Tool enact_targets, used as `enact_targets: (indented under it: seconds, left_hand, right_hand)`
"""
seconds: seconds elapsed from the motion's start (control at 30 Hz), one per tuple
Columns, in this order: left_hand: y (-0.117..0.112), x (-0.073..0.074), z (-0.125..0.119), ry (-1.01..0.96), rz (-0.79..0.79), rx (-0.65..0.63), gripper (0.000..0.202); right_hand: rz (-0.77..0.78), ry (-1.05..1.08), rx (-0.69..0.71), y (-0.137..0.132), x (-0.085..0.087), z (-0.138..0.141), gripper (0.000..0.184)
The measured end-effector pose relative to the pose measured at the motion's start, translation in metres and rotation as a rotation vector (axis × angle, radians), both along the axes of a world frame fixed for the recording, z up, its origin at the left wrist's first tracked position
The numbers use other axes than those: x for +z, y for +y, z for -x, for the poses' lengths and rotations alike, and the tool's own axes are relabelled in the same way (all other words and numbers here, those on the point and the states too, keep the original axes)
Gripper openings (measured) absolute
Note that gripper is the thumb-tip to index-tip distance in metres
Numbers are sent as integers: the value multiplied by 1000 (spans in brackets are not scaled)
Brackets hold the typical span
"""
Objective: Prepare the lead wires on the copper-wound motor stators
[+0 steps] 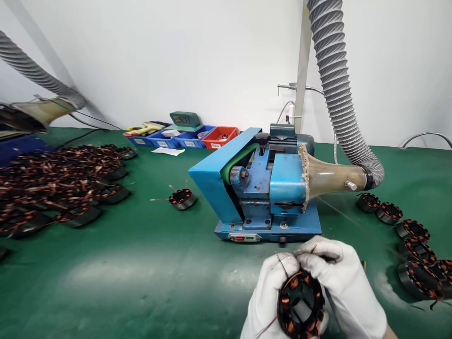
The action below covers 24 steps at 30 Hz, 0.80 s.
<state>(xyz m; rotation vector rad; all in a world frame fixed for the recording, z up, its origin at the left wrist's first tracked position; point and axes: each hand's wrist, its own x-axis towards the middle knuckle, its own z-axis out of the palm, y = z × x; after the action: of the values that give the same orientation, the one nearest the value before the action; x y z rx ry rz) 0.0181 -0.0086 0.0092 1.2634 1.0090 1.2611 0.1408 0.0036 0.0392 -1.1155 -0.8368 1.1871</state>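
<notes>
Both hands wear white gloves at the lower right of the head view. My left hand [265, 296] is closed around a motor stator [283, 301], a black ring wound with copper coils, tilted so that its open centre faces me. Loose wire ends stick out from it near the glove. At the stator's upper rim, my right hand [339, 275] is closed in a pinch, with a thin wire end [313, 248] showing at its fingers. Just beyond the hands stands a blue belt-driven machine [261, 188] with red and green switches.
Many stators [70, 183] are heaped at the left; one stator [182, 199] lies alone left of the machine. Several more stators [416, 230] line the right side. Blue and red bins [221, 137] stand behind. A grey hose [335, 80] joins the machine's funnel [328, 179].
</notes>
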Motion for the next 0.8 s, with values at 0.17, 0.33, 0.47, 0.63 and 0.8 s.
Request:
enact_targets:
  seconds: [0.17, 0.33, 0.47, 0.63, 0.8]
  left_hand:
    - [2, -8, -4, 50, -29, 98, 44]
    - [11, -24, -12, -75, 36, 164, 63]
    - [35, -33, -26, -232, 125, 127, 56]
    - [66, -37, -42, -271, 132, 128, 52]
    - [78, -35, -44, -229, 96, 119, 57]
  right_hand:
    - [-16, 519, -138, 19, -12, -2, 19]
    - [-40, 194, -132, 17, -31, -2, 20]
    - [-29, -26, -1, 19, -36, 10, 24]
    - [30, 74, -133, 45, -35, 17, 26]
    - [15, 90, -159, 53, -34, 14, 24]
